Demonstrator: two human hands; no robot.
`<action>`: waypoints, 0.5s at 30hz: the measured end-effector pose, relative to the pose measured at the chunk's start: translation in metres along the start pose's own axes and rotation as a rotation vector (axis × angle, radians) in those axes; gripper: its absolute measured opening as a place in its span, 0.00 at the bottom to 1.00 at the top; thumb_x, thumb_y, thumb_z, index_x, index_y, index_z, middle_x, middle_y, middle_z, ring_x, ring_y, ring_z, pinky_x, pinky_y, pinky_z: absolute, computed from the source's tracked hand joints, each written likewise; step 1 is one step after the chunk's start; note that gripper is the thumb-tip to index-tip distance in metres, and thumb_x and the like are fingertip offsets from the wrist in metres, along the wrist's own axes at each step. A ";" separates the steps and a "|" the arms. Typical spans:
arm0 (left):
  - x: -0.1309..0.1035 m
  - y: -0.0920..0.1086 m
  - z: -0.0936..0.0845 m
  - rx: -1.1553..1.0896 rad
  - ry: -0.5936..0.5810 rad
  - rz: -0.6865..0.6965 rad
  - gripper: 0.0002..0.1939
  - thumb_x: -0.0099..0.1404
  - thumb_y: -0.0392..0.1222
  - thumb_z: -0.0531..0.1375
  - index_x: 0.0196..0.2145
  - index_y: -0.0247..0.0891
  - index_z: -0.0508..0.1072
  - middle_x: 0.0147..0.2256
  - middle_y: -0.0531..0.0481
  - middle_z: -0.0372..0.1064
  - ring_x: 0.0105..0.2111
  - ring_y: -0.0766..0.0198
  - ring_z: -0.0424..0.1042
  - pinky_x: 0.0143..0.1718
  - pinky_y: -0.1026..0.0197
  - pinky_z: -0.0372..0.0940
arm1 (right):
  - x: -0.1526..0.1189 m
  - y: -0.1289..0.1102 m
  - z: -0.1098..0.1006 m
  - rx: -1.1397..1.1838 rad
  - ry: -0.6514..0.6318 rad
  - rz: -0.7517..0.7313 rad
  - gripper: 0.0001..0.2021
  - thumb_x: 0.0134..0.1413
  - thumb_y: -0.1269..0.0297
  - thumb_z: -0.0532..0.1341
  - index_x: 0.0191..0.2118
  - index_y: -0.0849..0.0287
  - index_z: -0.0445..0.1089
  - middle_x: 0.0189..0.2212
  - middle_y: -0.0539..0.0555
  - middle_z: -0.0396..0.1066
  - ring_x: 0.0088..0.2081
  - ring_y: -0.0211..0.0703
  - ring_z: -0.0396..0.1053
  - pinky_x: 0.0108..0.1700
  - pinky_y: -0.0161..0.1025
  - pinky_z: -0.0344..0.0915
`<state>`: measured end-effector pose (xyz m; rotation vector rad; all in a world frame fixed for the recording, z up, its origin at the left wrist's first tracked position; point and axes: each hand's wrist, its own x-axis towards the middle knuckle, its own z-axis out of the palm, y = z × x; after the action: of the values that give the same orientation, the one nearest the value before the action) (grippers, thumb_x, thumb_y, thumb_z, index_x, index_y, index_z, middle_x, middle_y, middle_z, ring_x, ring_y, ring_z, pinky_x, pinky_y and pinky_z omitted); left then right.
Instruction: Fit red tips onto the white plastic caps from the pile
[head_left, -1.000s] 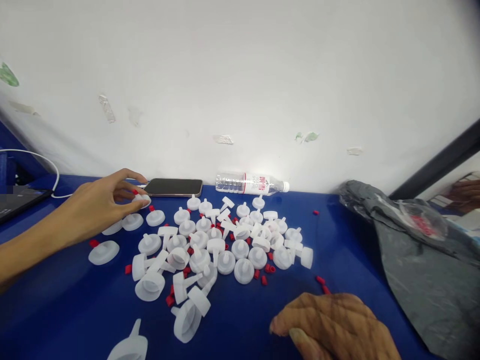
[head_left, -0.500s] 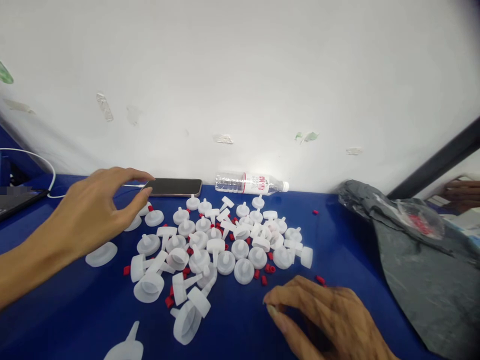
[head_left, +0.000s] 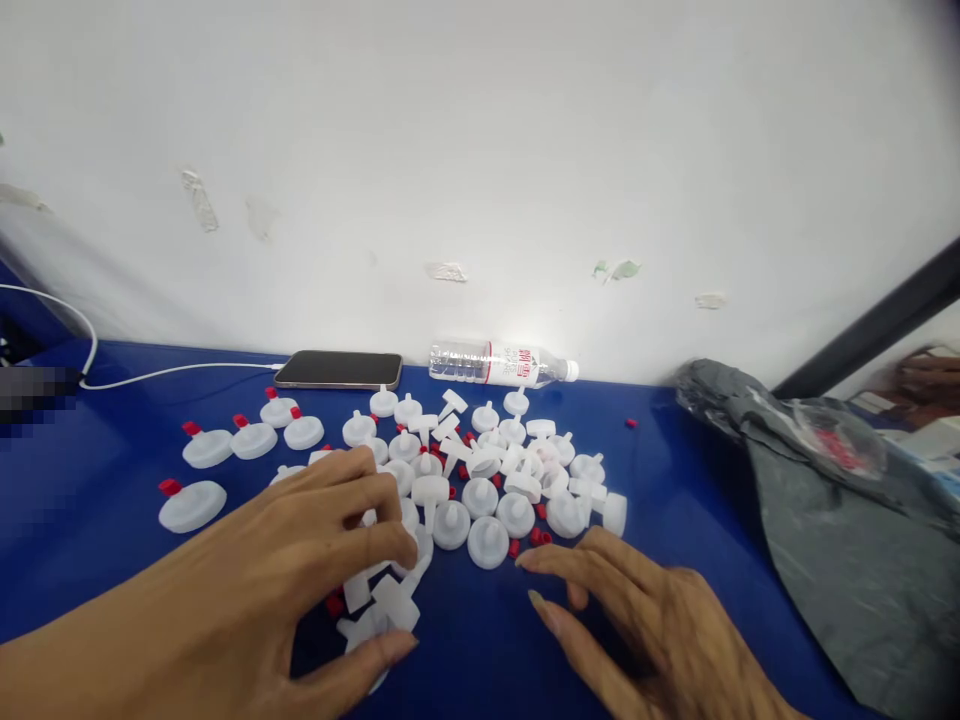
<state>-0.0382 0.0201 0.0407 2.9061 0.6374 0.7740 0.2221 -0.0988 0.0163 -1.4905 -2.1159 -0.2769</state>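
Left hand [head_left: 300,560] low over the near left part of the pile of white caps [head_left: 465,480], fingers curled down onto the caps, thumb stretched out below along the near edge; touching several caps, though whether any is actually gripped cannot be told, since the palm hides them. Right hand [head_left: 637,620] spread flat and open, palm down, just near of the pile, fingertips [head_left: 525,562] close beside a red plug [head_left: 514,547] and a white cap [head_left: 488,541] at the pile's near edge, holding nothing.

Pile spread across the middle of the blue table [head_left: 675,500], small red plugs scattered among the caps. Apart to the left, four caps already fitted with red plugs: one [head_left: 192,505] nearest, three more [head_left: 255,438] in a row behind it.

Against the white wall [head_left: 480,150] at the back, a dark phone [head_left: 339,369] lying flat with a white cable [head_left: 165,373] running off to the left, and beside it a clear water bottle [head_left: 502,365] on its side. On the right, a crumpled grey plastic bag [head_left: 840,500]. Beyond it, at the far right edge, another person's hand [head_left: 926,375], blurred.
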 end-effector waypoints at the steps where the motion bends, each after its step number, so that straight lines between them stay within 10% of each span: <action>1: -0.001 0.001 0.000 -0.006 -0.028 0.011 0.07 0.70 0.44 0.54 0.46 0.51 0.66 0.44 0.58 0.71 0.52 0.63 0.66 0.53 0.59 0.60 | 0.001 0.000 -0.002 0.053 -0.037 0.012 0.15 0.68 0.66 0.51 0.46 0.44 0.73 0.39 0.47 0.79 0.32 0.39 0.78 0.24 0.32 0.72; 15: 0.012 -0.007 0.000 -0.176 -0.105 0.075 0.08 0.76 0.49 0.50 0.45 0.51 0.67 0.41 0.61 0.68 0.40 0.76 0.71 0.45 0.77 0.62 | -0.004 0.005 0.002 0.118 -0.137 0.103 0.12 0.71 0.65 0.53 0.53 0.46 0.68 0.40 0.45 0.77 0.36 0.37 0.77 0.32 0.31 0.72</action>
<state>-0.0313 0.0312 0.0445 2.8002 0.4300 0.6436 0.2271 -0.0997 0.0119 -1.5818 -2.1117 -0.0121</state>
